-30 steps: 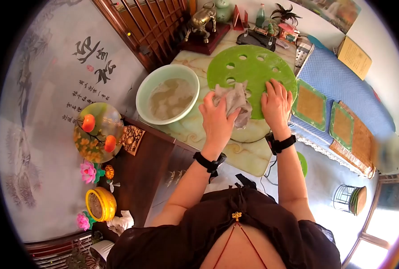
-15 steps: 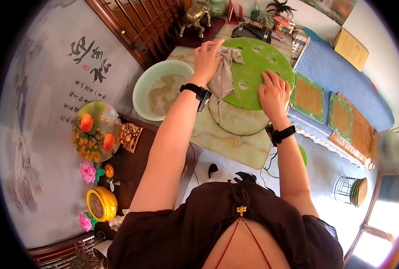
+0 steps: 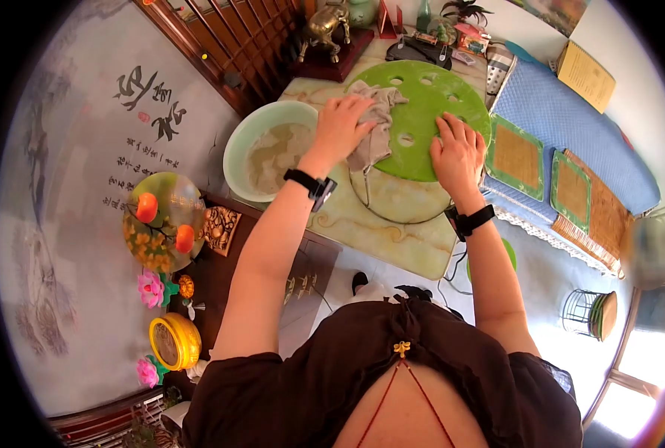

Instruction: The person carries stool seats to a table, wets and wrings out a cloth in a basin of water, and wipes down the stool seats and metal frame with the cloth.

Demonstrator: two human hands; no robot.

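A round green stool top [image 3: 429, 112] with several holes lies on the marble-patterned table [image 3: 377, 239], and a metal ring shows beneath it. My left hand [image 3: 341, 128] presses a crumpled grey cloth [image 3: 375, 119] against the left edge of the green disc, fingers bent over the cloth. On the disc's right part rests my right hand [image 3: 458, 153], its fingers spread and holding nothing. Just left of my left hand stands a pale green basin [image 3: 235, 160] with cloudy water in it.
Behind the disc are a brass animal figure [image 3: 326, 31] on a dark stand and a black bag [image 3: 420, 52]. A dark cabinet with a yellow pot [image 3: 174, 341] is at the left. A blue-covered bench [image 3: 571, 142] lies right, a stool [image 3: 588, 315] beyond.
My left hand and the cloth have gone from the disc's near middle to its left side. In the last half second the hand has slid slightly back toward me. My right hand stays on the disc.
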